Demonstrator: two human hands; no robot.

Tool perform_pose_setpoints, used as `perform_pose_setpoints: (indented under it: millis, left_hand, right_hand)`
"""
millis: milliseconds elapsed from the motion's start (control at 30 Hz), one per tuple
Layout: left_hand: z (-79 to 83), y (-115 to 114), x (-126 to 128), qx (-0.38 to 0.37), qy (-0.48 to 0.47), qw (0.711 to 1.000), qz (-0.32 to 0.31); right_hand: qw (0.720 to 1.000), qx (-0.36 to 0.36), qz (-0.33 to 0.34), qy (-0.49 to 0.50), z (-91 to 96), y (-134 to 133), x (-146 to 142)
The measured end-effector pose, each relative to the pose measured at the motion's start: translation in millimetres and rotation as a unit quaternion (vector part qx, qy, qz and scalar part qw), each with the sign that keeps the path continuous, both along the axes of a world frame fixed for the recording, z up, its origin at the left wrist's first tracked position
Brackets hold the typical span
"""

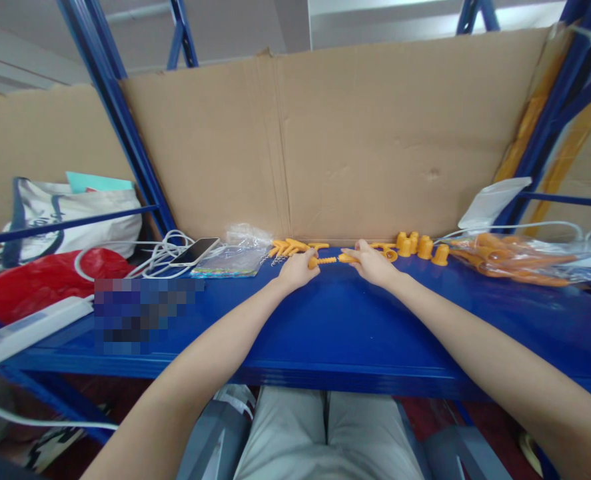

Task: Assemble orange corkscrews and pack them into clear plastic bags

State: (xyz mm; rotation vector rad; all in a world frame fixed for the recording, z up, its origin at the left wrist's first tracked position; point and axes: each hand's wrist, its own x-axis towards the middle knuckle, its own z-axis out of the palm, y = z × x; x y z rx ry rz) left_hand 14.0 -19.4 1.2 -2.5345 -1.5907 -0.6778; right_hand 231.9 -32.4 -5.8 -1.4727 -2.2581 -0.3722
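My left hand [296, 271] grips the end of an orange plastic piece with a screw-like threaded shaft [327, 261], which points right. Facing it, a small gap away, another orange plastic piece [346, 258] is pinched in my right hand [375, 265]; my fingers hide part of it. Both hands are just above the far part of the blue table [335, 320]. Behind my left hand lie several orange branched pieces [288, 247]. To the right of my right hand stand several orange cup-shaped pieces [424, 247], and an orange ring-shaped part [390, 255] lies beside that hand.
A cardboard sheet [355, 147] walls off the back. Left are a clear plastic bag [235, 257], a phone [195, 251], white cables [160, 260] and a red bag [50, 277]. A clear bag of orange parts [515, 260] lies right, near a blue rack post [550, 113].
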Motion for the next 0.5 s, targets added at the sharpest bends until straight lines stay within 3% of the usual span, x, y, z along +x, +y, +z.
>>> perform_pose_setpoints:
  millis: [300,500]
  left_hand:
    - [-2.7,2.4,-2.9,0.027,-0.025,0.998,-0.056]
    - [-7.0,9.3,-3.7,0.035,-0.050,0.996,-0.061]
  right_hand:
    - [1.000,0.005,0.027,0.003,1.7,-1.5,-2.5]
    - [0.994,-0.012,0.087,0.061,-4.4,11.4,3.4]
